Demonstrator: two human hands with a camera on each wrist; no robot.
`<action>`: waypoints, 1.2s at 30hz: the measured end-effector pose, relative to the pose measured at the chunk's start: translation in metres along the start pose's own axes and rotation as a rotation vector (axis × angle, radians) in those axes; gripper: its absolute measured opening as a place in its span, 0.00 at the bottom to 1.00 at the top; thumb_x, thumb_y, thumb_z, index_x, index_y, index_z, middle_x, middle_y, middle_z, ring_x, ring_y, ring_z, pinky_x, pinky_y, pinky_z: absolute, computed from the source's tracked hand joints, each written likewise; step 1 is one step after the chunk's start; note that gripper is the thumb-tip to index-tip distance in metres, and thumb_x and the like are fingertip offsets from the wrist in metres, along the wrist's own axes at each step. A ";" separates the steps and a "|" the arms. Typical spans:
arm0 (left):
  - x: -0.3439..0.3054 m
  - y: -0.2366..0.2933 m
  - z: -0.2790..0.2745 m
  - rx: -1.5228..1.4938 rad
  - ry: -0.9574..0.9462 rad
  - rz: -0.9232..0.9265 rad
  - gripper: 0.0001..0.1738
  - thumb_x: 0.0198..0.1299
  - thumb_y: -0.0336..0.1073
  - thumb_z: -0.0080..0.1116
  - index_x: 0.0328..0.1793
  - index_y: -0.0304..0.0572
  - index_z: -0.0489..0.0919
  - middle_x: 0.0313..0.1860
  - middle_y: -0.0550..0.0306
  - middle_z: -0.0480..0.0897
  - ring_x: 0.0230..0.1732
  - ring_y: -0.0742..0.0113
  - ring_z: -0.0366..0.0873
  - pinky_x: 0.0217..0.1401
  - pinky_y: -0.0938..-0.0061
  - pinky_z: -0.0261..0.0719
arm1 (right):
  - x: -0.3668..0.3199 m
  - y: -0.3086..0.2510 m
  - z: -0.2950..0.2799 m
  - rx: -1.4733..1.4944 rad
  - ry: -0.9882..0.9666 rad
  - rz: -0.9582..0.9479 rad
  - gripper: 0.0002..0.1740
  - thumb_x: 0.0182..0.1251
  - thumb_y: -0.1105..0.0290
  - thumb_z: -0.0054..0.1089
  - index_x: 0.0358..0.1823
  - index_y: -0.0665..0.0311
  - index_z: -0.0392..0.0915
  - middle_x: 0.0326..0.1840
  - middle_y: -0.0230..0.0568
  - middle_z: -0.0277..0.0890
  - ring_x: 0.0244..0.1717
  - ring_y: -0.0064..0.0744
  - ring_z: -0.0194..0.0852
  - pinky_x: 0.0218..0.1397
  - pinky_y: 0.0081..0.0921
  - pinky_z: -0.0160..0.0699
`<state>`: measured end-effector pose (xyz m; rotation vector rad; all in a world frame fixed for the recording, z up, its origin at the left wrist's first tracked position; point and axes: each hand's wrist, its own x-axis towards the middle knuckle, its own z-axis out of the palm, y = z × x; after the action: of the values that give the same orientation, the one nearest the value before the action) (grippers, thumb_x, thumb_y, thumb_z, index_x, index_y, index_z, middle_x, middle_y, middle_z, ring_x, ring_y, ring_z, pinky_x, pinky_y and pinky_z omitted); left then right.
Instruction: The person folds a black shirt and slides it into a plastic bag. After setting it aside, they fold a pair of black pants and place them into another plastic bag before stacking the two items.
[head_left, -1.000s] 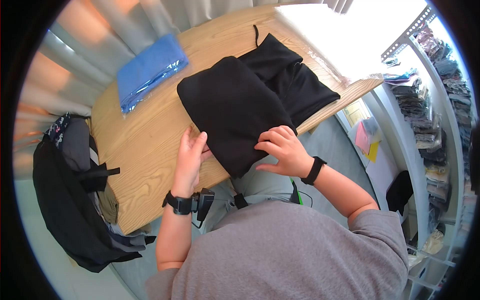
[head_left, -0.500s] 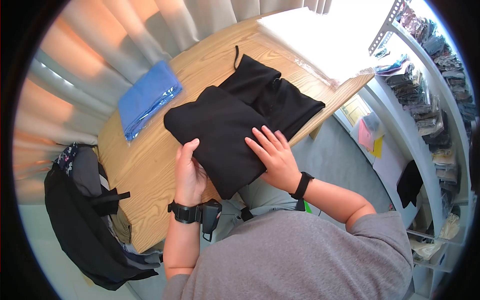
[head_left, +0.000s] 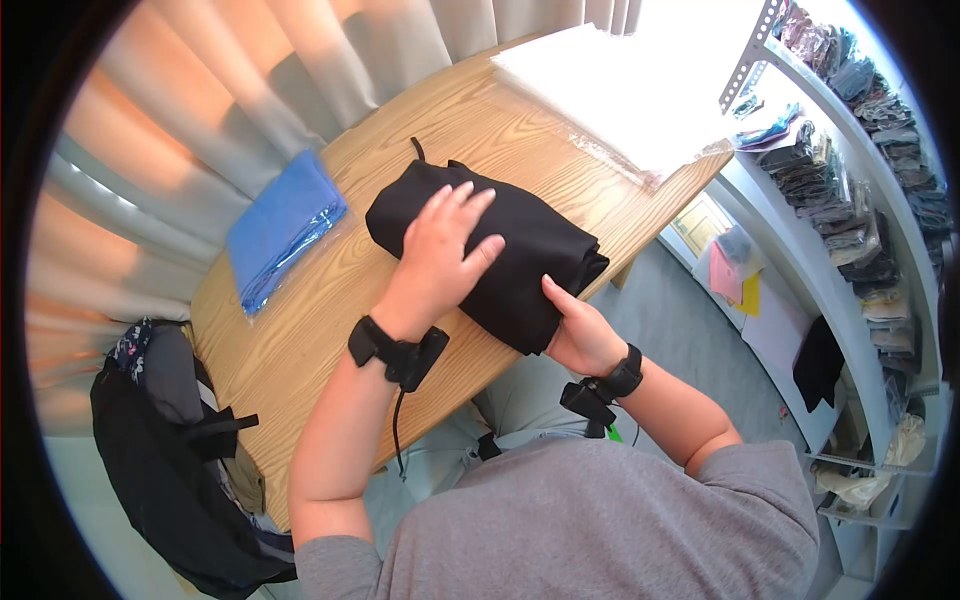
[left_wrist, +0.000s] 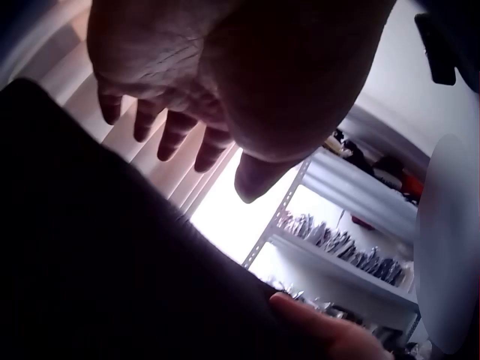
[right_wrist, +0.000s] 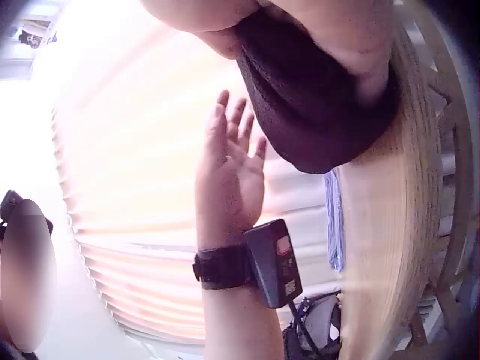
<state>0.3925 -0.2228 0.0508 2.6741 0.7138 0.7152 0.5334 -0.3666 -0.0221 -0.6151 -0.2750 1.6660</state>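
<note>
The folded black cloth (head_left: 535,245) is over the bench (head_left: 330,375), its near end at the bench's front edge; a short black cord (head_left: 417,150) sticks out past its far end. The right hand (head_left: 588,338) grips that near end, thumb laid along the top; its other fingers are mostly hidden in the head view. The left hand (head_left: 437,255) is wide, fingers spread and nearly straight, palm towards the cloth; the left wrist view shows a gap between them, so this hand holds nothing. A blue packet (head_left: 285,230) in shiny wrapping lies on the bench to the left of the cloth, well apart from it; clear plastic sheets (head_left: 600,95) lie on the far right part, brightly lit; a pale curtain (head_left: 235,115) hangs behind; a pile of clothes (head_left: 160,480) sits beside the bench's left end.
</note>
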 end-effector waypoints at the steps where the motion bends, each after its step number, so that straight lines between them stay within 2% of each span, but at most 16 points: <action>1: -0.002 -0.002 0.009 0.100 -0.102 -0.054 0.32 0.62 0.51 0.55 0.68 0.45 0.69 0.70 0.40 0.65 0.72 0.43 0.57 0.72 0.50 0.53 | 0.000 -0.001 -0.001 0.047 -0.010 0.023 0.27 0.76 0.56 0.41 0.70 0.62 0.58 0.70 0.37 0.63 0.68 0.33 0.63 0.70 0.36 0.63; 2: -0.004 -0.006 0.016 0.166 -0.280 -0.163 0.35 0.64 0.60 0.48 0.71 0.49 0.66 0.75 0.41 0.56 0.77 0.42 0.47 0.74 0.44 0.44 | 0.000 -0.001 -0.001 0.046 -0.009 0.024 0.27 0.76 0.56 0.41 0.70 0.62 0.58 0.70 0.37 0.63 0.68 0.33 0.63 0.70 0.36 0.63; 7: 0.000 -0.019 0.019 0.109 -0.275 -0.168 0.38 0.64 0.65 0.41 0.73 0.51 0.63 0.76 0.41 0.52 0.78 0.44 0.43 0.74 0.42 0.41 | 0.000 0.009 0.000 0.073 -0.100 -0.087 0.28 0.77 0.56 0.40 0.71 0.63 0.56 0.71 0.38 0.61 0.70 0.34 0.60 0.73 0.37 0.59; 9: 0.003 -0.034 0.011 -0.026 -0.112 -0.208 0.38 0.64 0.65 0.43 0.73 0.50 0.63 0.75 0.40 0.56 0.77 0.43 0.46 0.75 0.46 0.43 | -0.002 0.010 0.000 0.032 -0.101 -0.100 0.28 0.77 0.57 0.40 0.71 0.64 0.56 0.72 0.39 0.60 0.70 0.34 0.60 0.73 0.37 0.58; 11: 0.013 -0.069 -0.001 -0.174 0.066 -0.240 0.38 0.63 0.56 0.53 0.70 0.37 0.64 0.70 0.35 0.63 0.71 0.43 0.58 0.72 0.62 0.58 | -0.004 0.012 -0.002 -0.007 -0.102 -0.121 0.27 0.77 0.58 0.40 0.71 0.65 0.55 0.72 0.39 0.59 0.71 0.34 0.59 0.73 0.36 0.57; 14: 0.011 -0.120 -0.005 -0.082 0.126 -0.402 0.37 0.61 0.52 0.58 0.68 0.31 0.66 0.66 0.38 0.68 0.66 0.50 0.67 0.67 0.64 0.64 | -0.003 0.010 -0.003 0.016 -0.094 -0.109 0.26 0.76 0.61 0.43 0.69 0.65 0.59 0.70 0.38 0.62 0.68 0.32 0.63 0.71 0.33 0.61; 16: 0.010 -0.124 -0.016 -0.582 -0.130 -0.661 0.35 0.59 0.50 0.61 0.64 0.29 0.69 0.60 0.45 0.75 0.60 0.58 0.73 0.63 0.67 0.68 | -0.004 0.005 -0.003 0.055 -0.075 -0.144 0.26 0.75 0.62 0.45 0.69 0.67 0.60 0.69 0.39 0.64 0.67 0.33 0.64 0.71 0.33 0.62; 17: 0.008 -0.122 -0.022 -0.613 -0.238 -0.750 0.32 0.59 0.47 0.63 0.62 0.31 0.72 0.55 0.50 0.79 0.56 0.63 0.76 0.61 0.70 0.70 | -0.004 -0.001 -0.005 0.058 -0.090 -0.157 0.26 0.75 0.62 0.45 0.69 0.67 0.60 0.69 0.39 0.64 0.67 0.33 0.64 0.71 0.33 0.62; 19: 0.002 -0.114 -0.030 -0.774 -0.377 -0.731 0.30 0.58 0.45 0.64 0.60 0.32 0.74 0.53 0.51 0.80 0.56 0.65 0.76 0.61 0.72 0.70 | -0.010 -0.016 -0.018 -0.008 -0.038 -0.222 0.26 0.73 0.63 0.49 0.67 0.68 0.62 0.67 0.42 0.66 0.65 0.34 0.67 0.70 0.34 0.63; 22: -0.014 -0.095 -0.034 -0.960 -0.503 -0.772 0.32 0.59 0.46 0.64 0.63 0.32 0.71 0.58 0.52 0.78 0.57 0.66 0.75 0.62 0.72 0.71 | -0.023 -0.056 -0.043 -0.102 -0.053 -0.096 0.27 0.69 0.64 0.52 0.65 0.72 0.64 0.64 0.46 0.69 0.62 0.36 0.70 0.68 0.33 0.66; 25: -0.026 -0.080 -0.027 -1.021 -0.524 -0.978 0.37 0.62 0.46 0.61 0.70 0.31 0.62 0.64 0.49 0.72 0.63 0.64 0.71 0.65 0.71 0.69 | -0.027 -0.072 -0.050 -0.329 0.099 -0.062 0.29 0.72 0.58 0.52 0.65 0.72 0.64 0.63 0.45 0.70 0.61 0.32 0.70 0.65 0.28 0.67; 29: -0.027 -0.069 -0.017 -1.073 -0.253 -0.931 0.38 0.61 0.46 0.62 0.71 0.33 0.61 0.63 0.50 0.72 0.64 0.65 0.70 0.65 0.71 0.69 | -0.029 -0.073 -0.045 -0.540 0.125 0.009 0.28 0.73 0.58 0.51 0.65 0.73 0.64 0.63 0.43 0.69 0.61 0.28 0.69 0.65 0.26 0.66; 31: -0.026 -0.087 -0.004 -0.854 -0.081 -0.771 0.36 0.58 0.46 0.66 0.66 0.33 0.67 0.58 0.51 0.76 0.63 0.66 0.70 0.62 0.72 0.71 | -0.032 -0.070 -0.050 -0.533 0.097 -0.038 0.26 0.74 0.61 0.50 0.65 0.73 0.64 0.63 0.41 0.70 0.61 0.27 0.68 0.65 0.24 0.66; 32: -0.025 -0.092 -0.004 -0.853 -0.078 -0.768 0.36 0.58 0.46 0.66 0.66 0.33 0.67 0.58 0.51 0.76 0.63 0.66 0.70 0.62 0.72 0.71 | -0.033 -0.069 -0.052 -0.536 0.094 -0.041 0.26 0.74 0.61 0.50 0.65 0.73 0.64 0.63 0.41 0.70 0.61 0.27 0.68 0.65 0.24 0.66; 34: -0.017 -0.092 -0.011 -1.035 -0.315 -0.723 0.32 0.58 0.42 0.66 0.64 0.33 0.69 0.56 0.52 0.77 0.60 0.67 0.72 0.61 0.73 0.71 | -0.034 -0.067 -0.056 -0.544 0.109 -0.035 0.26 0.73 0.61 0.51 0.65 0.73 0.64 0.62 0.40 0.70 0.60 0.26 0.68 0.64 0.24 0.66; 36: -0.014 -0.093 -0.012 -1.037 -0.356 -0.713 0.30 0.58 0.41 0.66 0.63 0.33 0.70 0.55 0.54 0.77 0.59 0.68 0.72 0.62 0.74 0.70 | -0.034 -0.066 -0.056 -0.548 0.104 -0.044 0.26 0.73 0.61 0.51 0.65 0.73 0.64 0.62 0.40 0.70 0.60 0.26 0.68 0.64 0.24 0.66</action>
<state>0.3395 -0.1503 0.0193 1.4047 0.8091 0.2595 0.6211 -0.3951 -0.0269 -1.0911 -0.6748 1.5104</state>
